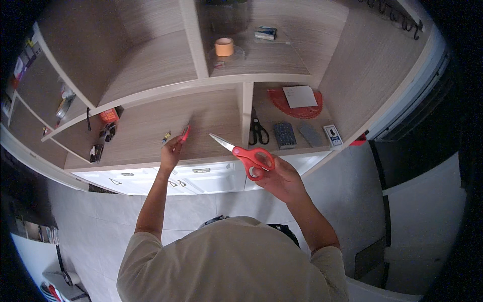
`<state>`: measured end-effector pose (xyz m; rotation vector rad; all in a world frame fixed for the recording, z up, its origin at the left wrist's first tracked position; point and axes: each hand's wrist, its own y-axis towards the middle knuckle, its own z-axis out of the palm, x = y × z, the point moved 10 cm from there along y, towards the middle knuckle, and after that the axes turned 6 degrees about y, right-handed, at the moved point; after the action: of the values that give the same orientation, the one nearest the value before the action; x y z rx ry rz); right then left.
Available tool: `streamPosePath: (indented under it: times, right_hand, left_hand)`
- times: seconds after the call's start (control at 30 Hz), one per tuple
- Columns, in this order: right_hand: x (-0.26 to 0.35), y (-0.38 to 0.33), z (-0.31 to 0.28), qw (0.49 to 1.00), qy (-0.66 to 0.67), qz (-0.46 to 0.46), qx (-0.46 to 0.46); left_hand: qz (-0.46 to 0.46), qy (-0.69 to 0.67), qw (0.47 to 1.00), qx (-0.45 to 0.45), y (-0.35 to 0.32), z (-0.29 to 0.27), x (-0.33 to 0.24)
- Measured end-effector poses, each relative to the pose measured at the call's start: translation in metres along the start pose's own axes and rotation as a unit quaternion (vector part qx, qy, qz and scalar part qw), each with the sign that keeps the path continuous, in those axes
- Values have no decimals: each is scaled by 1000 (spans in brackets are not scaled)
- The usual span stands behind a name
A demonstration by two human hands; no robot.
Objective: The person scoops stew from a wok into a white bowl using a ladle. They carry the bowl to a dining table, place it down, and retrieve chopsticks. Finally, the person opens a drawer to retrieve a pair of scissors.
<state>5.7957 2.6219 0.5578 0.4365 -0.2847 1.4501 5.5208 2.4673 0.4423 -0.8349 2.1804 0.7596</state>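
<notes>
My right hand (282, 179) is closed on the handle loops of a pair of red-handled scissors (245, 155). Their blades are together and point up and to the left, above the shelf. Over the lower shelf, my left hand (172, 148) pinches a slim red object (186, 133) with a narrow tip; its exact kind is too small to tell. Just beside the left fingers, a little yellow and dark item (166, 136) rests on the wooden shelf (211, 113).
Right compartment: black-handled scissors (258, 132), a dark patterned box (285, 135), a grey piece (310, 136), a card box (332, 136), a red fan-shaped item (279, 100) under white paper (300, 96). An orange tape roll (224, 47) stands above. An upright divider (246, 116) separates the lower compartments.
</notes>
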Motion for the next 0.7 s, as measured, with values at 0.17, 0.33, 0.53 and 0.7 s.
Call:
streamPosePath:
  times: [0.17, 0.33, 0.53, 0.7]
  right_hand:
    - [0, 9, 28, 999, -26, -28, 37]
    - [5, 8, 45, 998, -46, -37, 19]
    - [57, -67, 25, 987, -84, -135, -29]
    - [112, -170, -2, 950, -157, -220, -154]
  left_hand:
    - [-148, -467, 872, -5, -22, -16, -15]
    - [-114, -610, 782, 60, -51, -24, -77]
    - [-157, -564, 796, 151, -111, 4, -113]
    - [-266, -560, 738, 267, -148, 114, -146]
